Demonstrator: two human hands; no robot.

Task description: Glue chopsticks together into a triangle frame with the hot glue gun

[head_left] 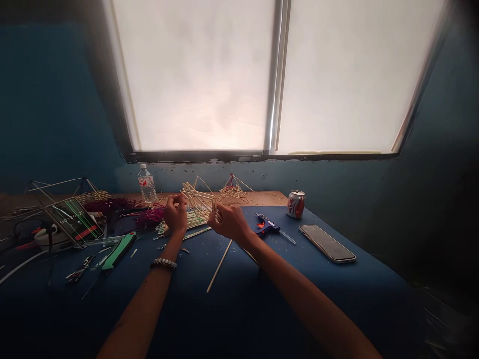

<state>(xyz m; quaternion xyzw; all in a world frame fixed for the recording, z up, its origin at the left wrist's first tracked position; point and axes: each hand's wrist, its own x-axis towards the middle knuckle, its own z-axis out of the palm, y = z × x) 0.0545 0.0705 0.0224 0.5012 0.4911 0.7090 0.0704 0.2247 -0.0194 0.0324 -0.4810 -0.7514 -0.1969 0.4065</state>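
My right hand (229, 220) is closed around the right end of a frame of thin wooden sticks (198, 200), held above the table. My left hand (175, 213) has its fingers curled in a pinch at the frame's left end. Whether those fingers hold a stick or something small cannot be made out. Beneath and behind the hands lies a pile of paper-wrapped sticks (192, 219). One loose stick (219, 267) rests on the blue tabletop (239, 319) below my right hand. A blue glue gun (267, 224) with a clear glue stick lies to the right of that hand.
Rightward are a soda can (296, 204) and a phone (327, 243). On the left are a green-handled cutter (119, 251), scissors (80, 269), a propped phone showing a timer (75, 219), purple yarn (149, 217) and a water bottle (146, 183). Stick pyramids (232, 188) stand behind.
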